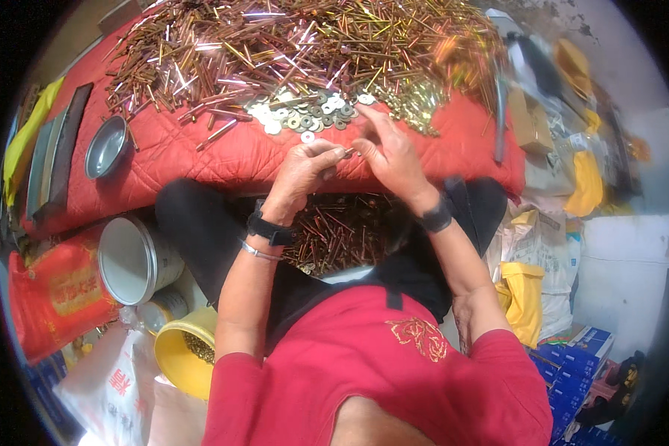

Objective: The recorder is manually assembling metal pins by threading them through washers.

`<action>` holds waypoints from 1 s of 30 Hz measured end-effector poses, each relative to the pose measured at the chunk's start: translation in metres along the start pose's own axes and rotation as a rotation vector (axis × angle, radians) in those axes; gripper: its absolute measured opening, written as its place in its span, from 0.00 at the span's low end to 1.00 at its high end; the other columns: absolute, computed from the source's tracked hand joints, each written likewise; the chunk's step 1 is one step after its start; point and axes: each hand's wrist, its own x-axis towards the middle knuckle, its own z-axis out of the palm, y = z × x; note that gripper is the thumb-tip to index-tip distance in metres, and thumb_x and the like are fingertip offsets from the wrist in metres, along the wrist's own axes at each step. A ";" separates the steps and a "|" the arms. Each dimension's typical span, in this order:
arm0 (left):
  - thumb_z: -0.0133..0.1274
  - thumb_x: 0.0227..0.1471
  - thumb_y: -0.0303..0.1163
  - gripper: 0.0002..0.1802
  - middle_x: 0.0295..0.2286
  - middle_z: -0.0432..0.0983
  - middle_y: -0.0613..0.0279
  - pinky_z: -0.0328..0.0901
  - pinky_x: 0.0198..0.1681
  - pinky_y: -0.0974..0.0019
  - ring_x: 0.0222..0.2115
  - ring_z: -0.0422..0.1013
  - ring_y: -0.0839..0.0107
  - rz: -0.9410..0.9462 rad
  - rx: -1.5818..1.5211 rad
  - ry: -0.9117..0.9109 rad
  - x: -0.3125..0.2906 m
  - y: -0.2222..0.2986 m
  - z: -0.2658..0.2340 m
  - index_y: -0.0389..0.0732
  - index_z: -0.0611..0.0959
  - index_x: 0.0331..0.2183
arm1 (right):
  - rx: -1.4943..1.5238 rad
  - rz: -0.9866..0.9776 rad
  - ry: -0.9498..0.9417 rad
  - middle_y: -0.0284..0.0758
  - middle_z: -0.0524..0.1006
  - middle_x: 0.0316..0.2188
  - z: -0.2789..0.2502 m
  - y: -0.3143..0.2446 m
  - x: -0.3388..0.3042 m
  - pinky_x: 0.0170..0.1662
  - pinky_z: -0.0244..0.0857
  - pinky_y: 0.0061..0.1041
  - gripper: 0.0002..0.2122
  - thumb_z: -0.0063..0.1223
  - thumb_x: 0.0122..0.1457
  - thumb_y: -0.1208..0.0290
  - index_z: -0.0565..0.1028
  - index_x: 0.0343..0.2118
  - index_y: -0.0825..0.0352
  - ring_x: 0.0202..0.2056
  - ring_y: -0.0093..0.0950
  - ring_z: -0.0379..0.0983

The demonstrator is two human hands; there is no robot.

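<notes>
My left hand (305, 169) is closed, its thumb and forefinger pinching a slim copper-coloured bolt (349, 152) that is mostly hidden by the fingers. Close by on its right, my right hand (396, 157) has its fingers apart, the thumb beside the bolt's end and the forefinger stretched toward the washers. Any small part under those fingers is too small to make out. Just beyond both hands lies a loose heap of flat silver and grey washers (312, 113). Small brass-coloured nuts (416, 104) are piled to the right of them.
A large heap of metal bolts (275, 52) covers the far part of the red quilted cloth (238, 160). More bolts (342, 230) lie below, between my legs. A metal bowl (107, 147) stands left; a grey bucket (130, 260) and yellow bucket (182, 360) are lower left. Blue boxes (572, 379) sit lower right.
</notes>
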 end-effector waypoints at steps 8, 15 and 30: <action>0.53 0.56 0.36 0.12 0.24 0.74 0.70 0.63 0.32 0.77 0.26 0.68 0.79 0.215 0.196 -0.093 -0.002 0.004 0.007 0.37 0.83 0.33 | -0.034 0.084 0.072 0.42 0.76 0.34 -0.019 0.032 0.021 0.37 0.67 0.31 0.12 0.47 0.62 0.67 0.72 0.46 0.65 0.34 0.40 0.74; 0.54 0.48 0.26 0.12 0.39 0.76 0.58 0.63 0.46 0.60 0.42 0.68 0.61 0.857 1.232 0.611 0.044 0.015 -0.033 0.40 0.81 0.38 | -0.690 -0.228 0.160 0.38 0.68 0.33 -0.007 0.089 0.073 0.37 0.67 0.35 0.08 0.50 0.48 0.79 0.73 0.33 0.63 0.36 0.39 0.69; 0.51 0.53 0.26 0.12 0.23 0.78 0.61 0.60 0.20 0.72 0.17 0.67 0.73 0.588 0.388 0.626 0.039 0.000 -0.032 0.40 0.80 0.41 | -0.290 -0.031 0.223 0.38 0.69 0.24 -0.033 0.035 0.029 0.31 0.65 0.35 0.04 0.51 0.47 0.81 0.69 0.27 0.68 0.26 0.37 0.71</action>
